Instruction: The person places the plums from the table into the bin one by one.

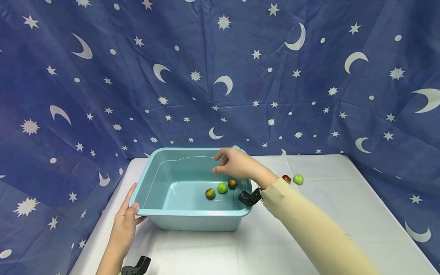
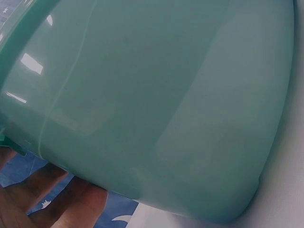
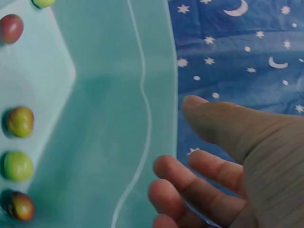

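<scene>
L hand (image 1: 124,225) grips tub (image 1: 196,212) at its L front corner, thumb on rim. Tub is light blue, shiny, & stands on white cloth (image 1: 343,191). On its floor lie small fruits (image 1: 222,188), green & red-brown; above them R hand (image 1: 237,164), fingers loosely bent, holds nothing. R of tub, on cloth: 1 red fruit (image 1: 286,178) & 1 green fruit (image 1: 298,179). Behind: blue curtain (image 1: 213,76) w/ white moons & stars.

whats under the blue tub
The tub stands on a white tablecloth; the left hand grips its near left corner, partly from beneath. The spot directly under its base is covered, so anything there can't be seen.
</scene>
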`<state>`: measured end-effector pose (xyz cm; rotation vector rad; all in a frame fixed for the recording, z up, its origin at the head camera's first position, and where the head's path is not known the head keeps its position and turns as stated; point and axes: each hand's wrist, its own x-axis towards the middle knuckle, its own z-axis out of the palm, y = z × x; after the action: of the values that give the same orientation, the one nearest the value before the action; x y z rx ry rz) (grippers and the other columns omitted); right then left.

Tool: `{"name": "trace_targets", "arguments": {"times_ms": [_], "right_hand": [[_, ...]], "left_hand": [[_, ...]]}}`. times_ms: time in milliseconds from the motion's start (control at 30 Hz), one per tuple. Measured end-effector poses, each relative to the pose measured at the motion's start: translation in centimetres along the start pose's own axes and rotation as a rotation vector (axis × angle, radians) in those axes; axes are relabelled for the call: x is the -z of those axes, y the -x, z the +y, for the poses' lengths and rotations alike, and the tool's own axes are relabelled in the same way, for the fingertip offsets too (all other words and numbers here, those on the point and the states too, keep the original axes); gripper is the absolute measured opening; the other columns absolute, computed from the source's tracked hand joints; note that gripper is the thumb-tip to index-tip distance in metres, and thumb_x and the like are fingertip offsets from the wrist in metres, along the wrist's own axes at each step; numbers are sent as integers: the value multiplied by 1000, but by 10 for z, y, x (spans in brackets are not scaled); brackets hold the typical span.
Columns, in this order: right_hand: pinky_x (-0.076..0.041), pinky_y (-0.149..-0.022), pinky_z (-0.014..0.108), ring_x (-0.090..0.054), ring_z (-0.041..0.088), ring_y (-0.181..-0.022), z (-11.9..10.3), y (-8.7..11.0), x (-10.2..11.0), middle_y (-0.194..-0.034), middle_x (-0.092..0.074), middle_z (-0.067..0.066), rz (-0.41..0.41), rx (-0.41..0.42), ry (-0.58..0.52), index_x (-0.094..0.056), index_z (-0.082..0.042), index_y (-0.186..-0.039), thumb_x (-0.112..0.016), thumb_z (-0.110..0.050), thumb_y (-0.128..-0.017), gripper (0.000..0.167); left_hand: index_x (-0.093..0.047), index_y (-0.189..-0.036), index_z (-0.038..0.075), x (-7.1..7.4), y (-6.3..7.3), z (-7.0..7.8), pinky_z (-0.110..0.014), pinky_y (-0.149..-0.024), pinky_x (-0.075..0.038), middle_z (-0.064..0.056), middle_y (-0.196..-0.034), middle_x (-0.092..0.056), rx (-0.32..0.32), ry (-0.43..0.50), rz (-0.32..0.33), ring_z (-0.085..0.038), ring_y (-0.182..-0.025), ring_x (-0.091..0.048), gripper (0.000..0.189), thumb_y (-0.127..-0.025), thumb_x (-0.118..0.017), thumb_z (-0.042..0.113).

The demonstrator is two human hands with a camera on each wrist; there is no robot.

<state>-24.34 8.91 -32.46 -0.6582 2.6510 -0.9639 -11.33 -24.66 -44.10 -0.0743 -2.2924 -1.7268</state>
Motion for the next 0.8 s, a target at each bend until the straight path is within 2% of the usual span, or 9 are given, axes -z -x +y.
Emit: {"name": "trace_targets", "arguments": {"times_ms": [100,300,467,633,800], "right_hand": [[-51,-81,35,-61,14,-87,5,5,10,-92,-66,-4,70,4,-15,-62,-15,-115,-76,-36,-84,41],[-52,-71,34,-62,17,-85,23,22,28,-93,-67,-2,178,14,-64,-62,-15,-116,-76,-36,-83,42],[-52,-73,36,-61,17,-86,42,38,39,-93,-68,-2,256,0,-92,-62,-16,-118,-76,-41,-82,46],[-53,-74,36,-63,17,-85,62,48,43,-94,-68,-2,286,-15,-120,-60,-18,-120,-76,-50,-80,54],[-52,-74,37,-62,19,-85,80,56,41,-97,-67,0,300,-50,-154,-59,-17,-122,-76,-51,-78,57]], "left_hand": [[-28,-153,33,0,0,-1,-23,-78,-53,-11,-151,-34,-1,1,4,-9,-114,-52,51,-104,-30,20],[-29,-153,34,-1,-1,-1,-25,-78,-52,-10,-151,-34,1,-3,3,-9,-114,-51,51,-104,-31,21],[-28,-153,35,-2,-1,-1,-25,-79,-52,-10,-151,-34,2,-11,-6,-9,-114,-51,50,-104,-31,22],[-28,-153,34,-1,0,-1,-23,-78,-53,-11,-151,-34,2,-20,-6,-9,-113,-52,50,-104,-30,22],[-29,-152,34,1,-1,1,-23,-78,-52,-10,-151,-34,6,-11,-4,-10,-114,-52,51,-103,-31,22]]}}
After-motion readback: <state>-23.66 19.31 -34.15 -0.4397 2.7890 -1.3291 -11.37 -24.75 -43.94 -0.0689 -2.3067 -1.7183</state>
